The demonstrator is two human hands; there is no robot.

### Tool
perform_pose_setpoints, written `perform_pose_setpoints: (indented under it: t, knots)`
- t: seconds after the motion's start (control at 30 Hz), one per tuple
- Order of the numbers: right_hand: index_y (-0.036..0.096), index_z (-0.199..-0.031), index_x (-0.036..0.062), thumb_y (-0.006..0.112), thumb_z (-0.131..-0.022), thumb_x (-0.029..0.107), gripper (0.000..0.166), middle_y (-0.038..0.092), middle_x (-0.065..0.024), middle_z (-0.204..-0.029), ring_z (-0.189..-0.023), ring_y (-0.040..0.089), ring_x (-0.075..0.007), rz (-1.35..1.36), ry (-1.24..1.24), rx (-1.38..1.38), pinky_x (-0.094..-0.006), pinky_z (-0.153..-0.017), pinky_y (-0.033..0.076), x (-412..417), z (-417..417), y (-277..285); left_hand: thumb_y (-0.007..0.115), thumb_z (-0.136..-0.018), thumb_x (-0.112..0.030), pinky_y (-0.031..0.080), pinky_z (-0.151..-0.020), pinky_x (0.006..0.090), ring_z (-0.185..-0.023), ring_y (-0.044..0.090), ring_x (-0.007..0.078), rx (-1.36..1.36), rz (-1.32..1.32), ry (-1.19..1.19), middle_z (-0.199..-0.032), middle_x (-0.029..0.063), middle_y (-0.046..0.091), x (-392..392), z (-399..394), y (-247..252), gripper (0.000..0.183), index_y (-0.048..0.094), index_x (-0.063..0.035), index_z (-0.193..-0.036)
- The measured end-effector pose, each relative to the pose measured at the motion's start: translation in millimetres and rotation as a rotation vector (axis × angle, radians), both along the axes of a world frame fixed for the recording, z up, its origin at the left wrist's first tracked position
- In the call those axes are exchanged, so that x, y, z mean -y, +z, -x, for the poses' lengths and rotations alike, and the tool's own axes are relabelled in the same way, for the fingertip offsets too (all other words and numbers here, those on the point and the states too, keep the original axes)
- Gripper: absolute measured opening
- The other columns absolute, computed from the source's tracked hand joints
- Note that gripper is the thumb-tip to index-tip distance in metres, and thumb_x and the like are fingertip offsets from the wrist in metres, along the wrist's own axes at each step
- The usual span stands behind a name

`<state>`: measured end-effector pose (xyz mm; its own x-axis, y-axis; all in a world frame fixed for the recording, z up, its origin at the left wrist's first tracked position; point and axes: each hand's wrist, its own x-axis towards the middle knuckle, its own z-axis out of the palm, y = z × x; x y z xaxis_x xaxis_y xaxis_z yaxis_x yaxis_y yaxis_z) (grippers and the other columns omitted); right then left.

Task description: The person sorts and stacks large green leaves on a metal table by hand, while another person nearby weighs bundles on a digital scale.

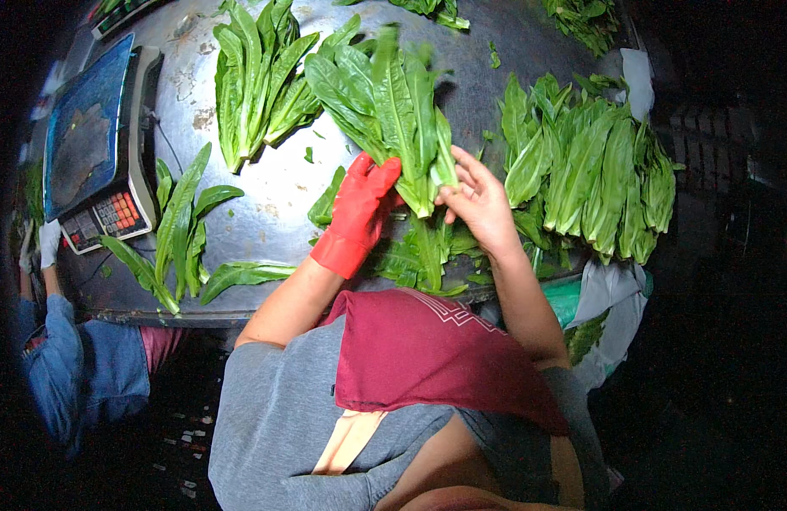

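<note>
My left hand [358, 214], in a red rubber glove, grips a bunch of long-leaf lettuce [396, 118] near its base. The leaves point away from me and the pale cut stems face my body. My right hand [476, 201] is bare and pinches a pale outer leaf [444, 167] on the bunch's right side between thumb and fingers. Beneath both hands, loose leaves [425, 252] lie on the metal table [272, 211]. Some leaf tips look blurred.
A digital scale [105, 153] stands at the left, beside a co-worker's gloved hand [49, 243]. Two lettuce bunches [252, 83] lie ahead, a larger pile [591, 166] at right. Loose leaves [182, 236] lie front left. A white plastic bag [614, 306] hangs off the right edge.
</note>
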<state>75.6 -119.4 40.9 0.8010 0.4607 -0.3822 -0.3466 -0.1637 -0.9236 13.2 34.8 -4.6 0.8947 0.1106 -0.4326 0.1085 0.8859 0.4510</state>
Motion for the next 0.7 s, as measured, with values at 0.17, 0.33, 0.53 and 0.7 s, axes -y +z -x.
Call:
perform_pose_setpoints:
  t: [0.17,0.33,0.53,0.7]
  knots:
    - [0.034,-0.126,0.0,0.052,-0.079,-0.002,0.05,0.047,-0.0141,-0.119,-0.088,0.056,-0.0175,0.09,-0.109,0.336,-0.023,-0.069,0.047,19.1,-18.9,-8.9,0.057,-0.08,-0.005,0.048,-0.078,0.0325,-0.091,0.057,0.0198,0.029,0.017,0.114,-0.104,0.0099,0.056,-7.4,1.4,-10.9,0.036,0.044,-0.0019,-0.113]
    - [0.055,-0.089,0.0022,0.069,-0.07,0.015,0.027,0.055,-0.0035,-0.075,-0.059,0.048,-0.0108,0.356,-0.002,0.421,-0.0231,-0.052,0.041,-10.9,-3.6,-0.7,0.057,-0.077,0.002,0.043,-0.085,0.0289,-0.098,0.054,0.0175,0.074,-0.349,0.014,-0.107,0.0106,0.055,8.6,4.5,-14.8,0.04,0.042,0.0016,-0.115]
    - [0.052,-0.086,0.0008,0.061,-0.074,0.009,0.017,0.057,-0.0034,-0.072,-0.055,0.049,-0.008,0.151,-0.062,0.215,-0.0227,-0.047,0.041,-16.5,2.5,-25.8,0.056,-0.077,0.004,0.045,-0.078,0.0256,-0.091,0.055,0.0152,-0.011,-0.27,-0.005,-0.103,0.0096,0.057,15.6,11.8,-7.6,0.035,0.045,0.0,-0.109]
    - [0.052,-0.094,-0.0022,0.054,-0.079,0.005,0.017,0.057,-0.0053,-0.08,-0.06,0.052,-0.0091,0.152,-0.115,-0.005,-0.0213,-0.051,0.044,-7.8,9.0,-15.3,0.058,-0.078,-0.002,0.045,-0.073,0.0242,-0.084,0.057,0.0143,-0.061,-0.268,-0.046,-0.096,0.0076,0.059,9.2,12.2,-5.5,0.039,0.043,-0.0001,-0.114]
